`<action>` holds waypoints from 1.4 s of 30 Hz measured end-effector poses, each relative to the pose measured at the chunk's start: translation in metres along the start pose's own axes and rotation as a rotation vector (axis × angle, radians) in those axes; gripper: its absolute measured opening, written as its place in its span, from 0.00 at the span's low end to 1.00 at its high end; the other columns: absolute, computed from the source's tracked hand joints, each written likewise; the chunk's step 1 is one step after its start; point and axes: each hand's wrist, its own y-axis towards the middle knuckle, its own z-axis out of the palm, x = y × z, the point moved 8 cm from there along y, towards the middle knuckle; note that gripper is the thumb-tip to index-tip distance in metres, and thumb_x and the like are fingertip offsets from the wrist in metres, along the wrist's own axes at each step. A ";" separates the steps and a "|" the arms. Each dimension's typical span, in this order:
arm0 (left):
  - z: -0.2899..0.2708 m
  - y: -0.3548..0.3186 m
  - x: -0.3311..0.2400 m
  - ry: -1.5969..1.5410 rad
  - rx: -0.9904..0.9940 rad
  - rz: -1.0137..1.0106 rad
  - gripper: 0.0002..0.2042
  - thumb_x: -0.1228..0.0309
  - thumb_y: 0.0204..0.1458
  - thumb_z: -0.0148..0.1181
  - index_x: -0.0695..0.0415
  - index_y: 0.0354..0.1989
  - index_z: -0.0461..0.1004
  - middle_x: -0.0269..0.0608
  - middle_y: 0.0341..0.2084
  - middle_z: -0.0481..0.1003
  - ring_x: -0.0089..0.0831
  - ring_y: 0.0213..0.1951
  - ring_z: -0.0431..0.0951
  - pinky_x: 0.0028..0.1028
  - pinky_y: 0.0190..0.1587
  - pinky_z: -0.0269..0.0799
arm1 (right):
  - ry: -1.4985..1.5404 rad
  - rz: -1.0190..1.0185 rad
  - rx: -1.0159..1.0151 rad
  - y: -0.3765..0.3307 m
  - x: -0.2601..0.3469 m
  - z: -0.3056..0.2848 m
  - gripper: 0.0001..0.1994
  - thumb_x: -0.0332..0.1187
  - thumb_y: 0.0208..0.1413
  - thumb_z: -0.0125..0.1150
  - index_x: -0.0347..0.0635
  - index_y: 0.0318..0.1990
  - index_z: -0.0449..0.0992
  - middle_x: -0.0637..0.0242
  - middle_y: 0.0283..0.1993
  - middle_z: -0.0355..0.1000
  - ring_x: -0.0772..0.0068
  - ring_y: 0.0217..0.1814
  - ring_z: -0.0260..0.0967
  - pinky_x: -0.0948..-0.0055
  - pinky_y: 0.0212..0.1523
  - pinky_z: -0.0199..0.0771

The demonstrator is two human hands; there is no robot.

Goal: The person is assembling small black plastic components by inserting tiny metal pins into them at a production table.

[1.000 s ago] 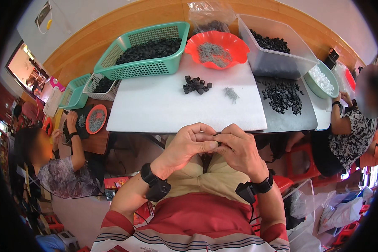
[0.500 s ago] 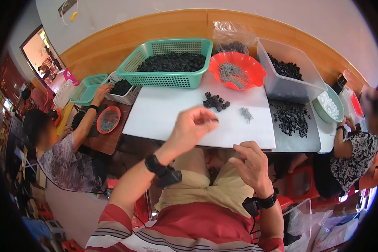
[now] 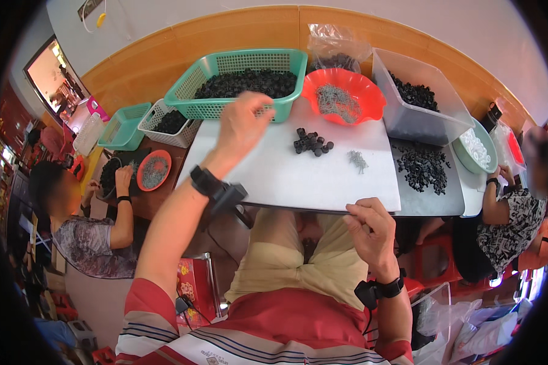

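by the near wall of the green basket point(image 3: 195, 110) in the head view, the left hand point(image 3: 240, 128) has its fingers curled; whether they grip anything, i cannot tell. near the white sheet's point(image 3: 256, 173) front edge, the right hand point(image 3: 372, 236) has fingers loosely bent, its hold likewise unclear. small, round, black caps point(image 3: 311, 143) lie heaped on the sheet, left of thin grey pins point(image 3: 358, 161).

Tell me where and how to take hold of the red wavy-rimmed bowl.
Likely best: pinch the red bowl by its flared near rim, coming from the person's side, where the white sheet lies in front. The green basket stands close on its left, the clear bin on its right. Keep it level: loose grey pins lie inside.
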 end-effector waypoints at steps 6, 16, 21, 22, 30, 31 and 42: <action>0.067 -0.055 -0.010 -0.064 0.272 -0.013 0.14 0.71 0.51 0.69 0.60 0.45 0.81 0.45 0.39 0.81 0.40 0.38 0.81 0.35 0.42 0.78 | -0.004 0.004 0.027 0.000 -0.003 0.007 0.10 0.21 0.54 0.70 0.35 0.43 0.81 0.59 0.39 0.76 0.72 0.28 0.72 0.75 0.29 0.73; 0.089 -0.060 -0.009 0.107 0.328 0.000 0.10 0.68 0.52 0.66 0.60 0.39 0.83 0.45 0.36 0.80 0.45 0.39 0.80 0.40 0.43 0.75 | 0.021 0.049 0.027 -0.005 -0.007 0.010 0.09 0.21 0.55 0.69 0.35 0.43 0.82 0.58 0.39 0.77 0.70 0.29 0.73 0.74 0.31 0.74; 0.084 -0.063 -0.012 0.106 0.306 -0.008 0.07 0.69 0.52 0.66 0.59 0.35 0.82 0.44 0.34 0.80 0.45 0.38 0.79 0.40 0.42 0.74 | -0.030 0.026 0.009 0.002 -0.007 0.001 0.08 0.20 0.54 0.68 0.34 0.41 0.81 0.58 0.38 0.77 0.69 0.30 0.74 0.74 0.31 0.74; 0.083 -0.066 -0.012 0.080 0.311 -0.016 0.06 0.70 0.52 0.65 0.59 0.34 0.82 0.44 0.33 0.80 0.44 0.37 0.80 0.39 0.40 0.74 | -0.045 0.000 -0.011 0.005 -0.007 -0.003 0.07 0.20 0.54 0.68 0.34 0.41 0.81 0.58 0.38 0.77 0.68 0.30 0.74 0.74 0.31 0.74; 0.079 -0.084 -0.054 -0.254 0.298 -0.031 0.05 0.78 0.51 0.65 0.64 0.35 0.80 0.45 0.35 0.80 0.38 0.34 0.83 0.30 0.39 0.79 | -0.327 0.186 -0.035 0.044 -0.058 -0.025 0.08 0.24 0.53 0.68 0.36 0.41 0.81 0.59 0.39 0.77 0.65 0.30 0.74 0.69 0.33 0.74; 0.080 -0.087 -0.058 -0.290 0.291 -0.032 0.05 0.79 0.52 0.65 0.65 0.36 0.81 0.45 0.35 0.81 0.37 0.35 0.83 0.29 0.39 0.79 | -0.345 0.202 -0.008 0.047 -0.065 -0.021 0.08 0.26 0.53 0.67 0.37 0.41 0.81 0.59 0.41 0.78 0.60 0.32 0.75 0.65 0.36 0.74; 0.089 -0.100 -0.063 -0.408 0.291 -0.049 0.06 0.79 0.53 0.64 0.64 0.39 0.82 0.43 0.39 0.82 0.32 0.36 0.84 0.27 0.40 0.80 | -0.605 0.279 0.118 0.059 -0.092 0.001 0.09 0.34 0.59 0.59 0.43 0.40 0.83 0.59 0.44 0.79 0.48 0.43 0.77 0.57 0.45 0.75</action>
